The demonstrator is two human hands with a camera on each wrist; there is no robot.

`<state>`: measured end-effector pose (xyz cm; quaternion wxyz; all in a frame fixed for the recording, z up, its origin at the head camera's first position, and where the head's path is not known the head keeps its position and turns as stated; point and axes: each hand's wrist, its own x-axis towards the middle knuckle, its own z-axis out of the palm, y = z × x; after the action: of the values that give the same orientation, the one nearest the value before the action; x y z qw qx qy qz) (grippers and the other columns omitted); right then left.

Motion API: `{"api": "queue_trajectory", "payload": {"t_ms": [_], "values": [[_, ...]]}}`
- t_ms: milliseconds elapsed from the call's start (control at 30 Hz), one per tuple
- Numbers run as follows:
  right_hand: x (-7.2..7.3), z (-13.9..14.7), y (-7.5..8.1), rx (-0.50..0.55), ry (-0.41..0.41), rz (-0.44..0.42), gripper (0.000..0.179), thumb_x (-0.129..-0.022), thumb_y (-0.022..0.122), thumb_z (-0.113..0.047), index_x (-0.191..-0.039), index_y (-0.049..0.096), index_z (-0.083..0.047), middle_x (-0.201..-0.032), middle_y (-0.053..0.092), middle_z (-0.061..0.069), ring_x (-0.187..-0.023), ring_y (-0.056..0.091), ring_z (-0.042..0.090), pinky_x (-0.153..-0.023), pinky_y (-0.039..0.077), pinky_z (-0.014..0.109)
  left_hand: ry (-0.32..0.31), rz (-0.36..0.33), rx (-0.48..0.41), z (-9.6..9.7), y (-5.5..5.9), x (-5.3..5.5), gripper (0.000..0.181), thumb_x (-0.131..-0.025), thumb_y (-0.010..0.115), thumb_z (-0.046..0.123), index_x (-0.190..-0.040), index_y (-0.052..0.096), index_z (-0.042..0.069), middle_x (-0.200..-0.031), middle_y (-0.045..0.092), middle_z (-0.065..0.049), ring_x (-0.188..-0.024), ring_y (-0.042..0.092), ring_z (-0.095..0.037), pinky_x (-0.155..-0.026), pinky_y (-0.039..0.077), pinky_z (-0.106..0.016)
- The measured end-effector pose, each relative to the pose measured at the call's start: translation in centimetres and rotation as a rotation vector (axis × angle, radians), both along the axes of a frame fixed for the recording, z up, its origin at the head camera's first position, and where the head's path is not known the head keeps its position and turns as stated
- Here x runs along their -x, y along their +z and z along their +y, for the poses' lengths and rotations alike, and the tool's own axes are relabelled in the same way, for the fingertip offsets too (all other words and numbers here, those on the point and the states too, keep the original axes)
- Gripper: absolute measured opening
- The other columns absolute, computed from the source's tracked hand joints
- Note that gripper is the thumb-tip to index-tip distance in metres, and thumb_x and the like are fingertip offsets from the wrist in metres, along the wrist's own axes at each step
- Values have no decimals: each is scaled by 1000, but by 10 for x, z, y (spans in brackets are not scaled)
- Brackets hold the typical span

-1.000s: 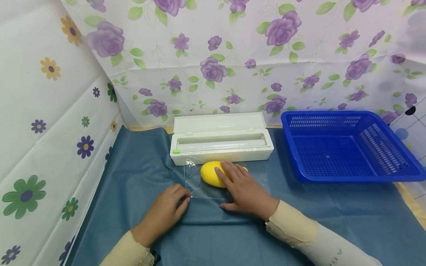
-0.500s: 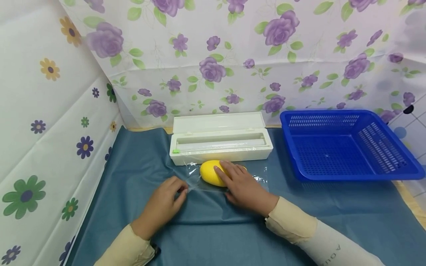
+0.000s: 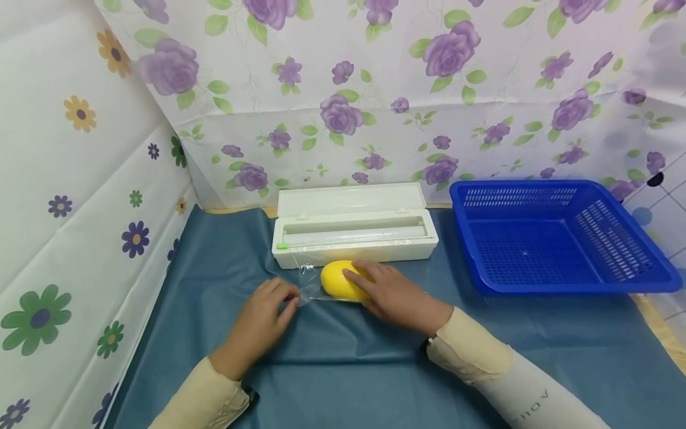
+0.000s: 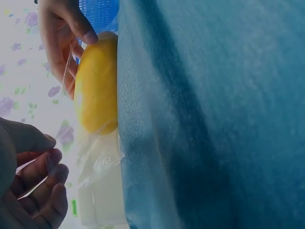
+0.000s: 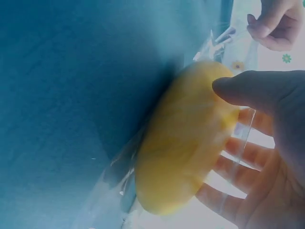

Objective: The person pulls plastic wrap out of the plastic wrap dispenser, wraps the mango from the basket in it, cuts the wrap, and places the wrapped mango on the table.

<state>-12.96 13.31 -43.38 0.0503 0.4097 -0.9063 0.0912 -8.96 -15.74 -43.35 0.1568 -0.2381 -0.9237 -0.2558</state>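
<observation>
A smooth yellow oval fruit (image 3: 339, 280) lies at mid-table on a sheet of cling film (image 3: 311, 286), with film folded up along its near side. My right hand (image 3: 399, 296) holds the fruit from the right; in the right wrist view its thumb (image 5: 238, 89) lies on the fruit and the fingers spread behind it. To the left, my left hand (image 3: 262, 316) pinches the film's near left corner between thumb and fingertips. Just behind the fruit stands a white cling film dispenser (image 3: 356, 253), lid up, its roll (image 3: 354, 234) showing inside.
A blue perforated basket (image 3: 536, 286) stands at the right back, with nothing seen inside it. A blue-green cloth (image 3: 343, 387), wrinkled on the left, covers the table. Flower-printed sheets (image 3: 343, 119) rise behind and at the left.
The near edge of the film has been lifted and brought back toward the fruit. My left hand has moved slightly away from me with the corner; my right thumb has moved up against the fruit.
</observation>
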Motion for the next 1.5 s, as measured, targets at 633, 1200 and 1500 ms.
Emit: {"api": "queue_trajectory", "payload": {"t_ms": [633, 1200, 1500], "values": [[17, -2, 3, 115, 28, -56, 59, -88, 80, -21, -142, 57, -13, -140, 56, 22, -123, 59, 36, -105, 49, 49, 136, 19, -27, 10, 6, 16, 13, -95, 70, 12, -108, 74, 9, -101, 65, -5, -95, 59, -25, -81, 44, -41], [29, -1, 12, 109, -60, -296, 61, -94, 73, -28, -150, 51, -19, -145, 53, 15, -130, 53, 33, -111, 44, 51, -218, -202, 310, 75, 26, -16, 29, -96, 71, 27, -121, 71, 11, -107, 62, 1, -95, 57, -14, -87, 51, -34], [33, 2, 15, 149, -10, -358, 57, -98, 68, -20, -152, 48, -17, -146, 53, 15, -132, 53, 32, -111, 45, 51, -84, -107, 364, 93, 32, -4, 32, -90, 76, 24, -119, 72, 10, -108, 61, -4, -94, 56, -21, -83, 50, -39]]}}
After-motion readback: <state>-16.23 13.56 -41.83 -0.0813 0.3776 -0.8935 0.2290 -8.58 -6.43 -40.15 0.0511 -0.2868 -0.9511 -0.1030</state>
